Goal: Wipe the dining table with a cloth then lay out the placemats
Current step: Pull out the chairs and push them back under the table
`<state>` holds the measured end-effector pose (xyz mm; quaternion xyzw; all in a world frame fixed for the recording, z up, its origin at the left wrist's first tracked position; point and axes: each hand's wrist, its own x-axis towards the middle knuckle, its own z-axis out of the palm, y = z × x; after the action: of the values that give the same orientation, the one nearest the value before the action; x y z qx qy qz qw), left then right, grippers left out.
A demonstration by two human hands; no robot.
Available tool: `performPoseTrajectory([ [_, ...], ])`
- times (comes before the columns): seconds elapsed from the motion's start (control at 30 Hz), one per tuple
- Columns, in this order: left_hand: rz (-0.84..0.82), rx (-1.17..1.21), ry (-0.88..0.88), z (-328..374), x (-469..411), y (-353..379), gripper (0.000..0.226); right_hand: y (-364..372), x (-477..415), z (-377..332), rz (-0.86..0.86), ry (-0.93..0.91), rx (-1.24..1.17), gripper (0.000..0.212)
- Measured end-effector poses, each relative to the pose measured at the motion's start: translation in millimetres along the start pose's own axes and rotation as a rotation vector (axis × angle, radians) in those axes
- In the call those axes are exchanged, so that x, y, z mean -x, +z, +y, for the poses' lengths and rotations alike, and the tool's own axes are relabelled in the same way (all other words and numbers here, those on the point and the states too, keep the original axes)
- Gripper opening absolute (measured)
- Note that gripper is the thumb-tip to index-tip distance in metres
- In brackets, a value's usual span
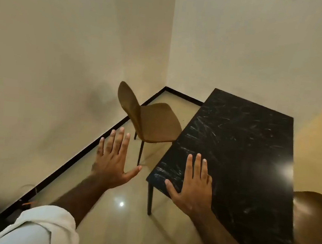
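Two bare hands are held out flat over a dining room corner, seen from the head camera. The left hand [114,156], at centre left of the frame, is spread wide with fingers straight above the floor [116,223]; nothing is held in it. The right hand [191,185], at lower centre, is likewise flat and empty, its fingers seen over the near corner of the dining table [241,148]; whether the tabletop is touched cannot be told.

The table occupies the right half of the frame. No cloth and no placemats are seen anywhere, so the task is judged not yet begun: wiping and laying out are both left to do.

The tabletop is a black rectangular slab veined in white like marble, polished enough that a bright glare is carried at its right edge, and is borne on thin dark legs. A brown chair [150,119] with a curved moulded shell stands at upper centre, beside the table's left edge. The floor is glossy beige tile, edged by black skirting below plain cream walls. White sleeves [36,227] are seen at lower left.
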<state>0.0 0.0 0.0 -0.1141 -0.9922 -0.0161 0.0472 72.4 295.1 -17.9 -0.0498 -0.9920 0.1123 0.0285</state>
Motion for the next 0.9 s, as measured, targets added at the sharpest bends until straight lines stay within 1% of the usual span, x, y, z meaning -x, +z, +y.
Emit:
performPoseTrajectory([
  [0.03,-0.028,0.001,-0.023,-12,3,1,0.124,3,-3,-14,-0.051,0.006,-0.023,0.124],
  [0.1,-0.052,0.001,-0.059,-42,9,6,0.124,16,-10,-40,-0.085,0.013,-0.008,0.124],
  [0.13,-0.038,-0.006,-0.058,-57,11,11,0.124,24,-13,-50,-0.067,0.007,-0.006,0.124],
  [0.37,-0.159,0.083,-0.098,-175,10,26,0.124,63,-43,-155,-0.149,0.027,-0.009,0.123],
  [0.43,-0.161,0.093,-0.095,-206,3,30,0.124,76,-54,-182,-0.139,0.040,-0.007,0.122],
  [0.53,-0.204,0.130,-0.091,-242,-12,35,0.125,87,-71,-213,-0.185,0.059,0.010,0.122],
  [0.7,-0.245,0.125,-0.098,-278,-61,48,0.127,103,-118,-243,-0.229,0.072,0.013,0.121],
  [0.9,-0.299,0.139,-0.130,-298,-132,76,0.130,134,-197,-250,-0.275,0.057,0.017,0.122],
])
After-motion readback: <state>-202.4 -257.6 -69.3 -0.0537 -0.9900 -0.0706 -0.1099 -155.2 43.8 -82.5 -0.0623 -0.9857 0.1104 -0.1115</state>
